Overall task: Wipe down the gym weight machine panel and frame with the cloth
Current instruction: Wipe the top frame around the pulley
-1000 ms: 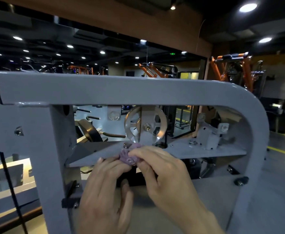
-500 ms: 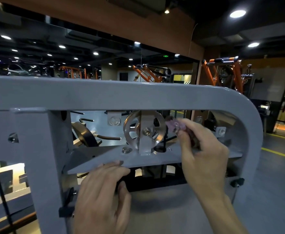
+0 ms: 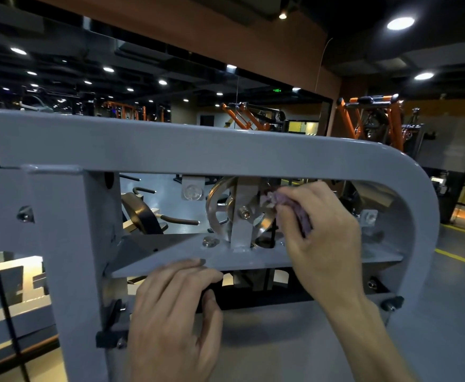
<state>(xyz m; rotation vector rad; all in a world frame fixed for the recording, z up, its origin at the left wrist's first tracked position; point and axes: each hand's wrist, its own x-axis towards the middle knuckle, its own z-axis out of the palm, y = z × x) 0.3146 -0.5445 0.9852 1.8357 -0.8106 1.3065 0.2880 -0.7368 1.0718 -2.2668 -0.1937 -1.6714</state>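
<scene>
Dim gym behind; the right hand (image 3: 319,232) grips the cloth (image 3: 283,201) against the pulley (image 3: 223,213), wiping there. Left hand (image 3: 176,307) rests flat-fingered on the frame (image 3: 170,144). Next, probably the shelf (image 3: 170,255).

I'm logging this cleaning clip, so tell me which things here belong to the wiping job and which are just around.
In the job:
purple cloth, gripped by the right hand
left hand, resting on the grey shelf plate
grey frame
metal pulley wheel

Just around:
orange machines
ceiling lights
</scene>
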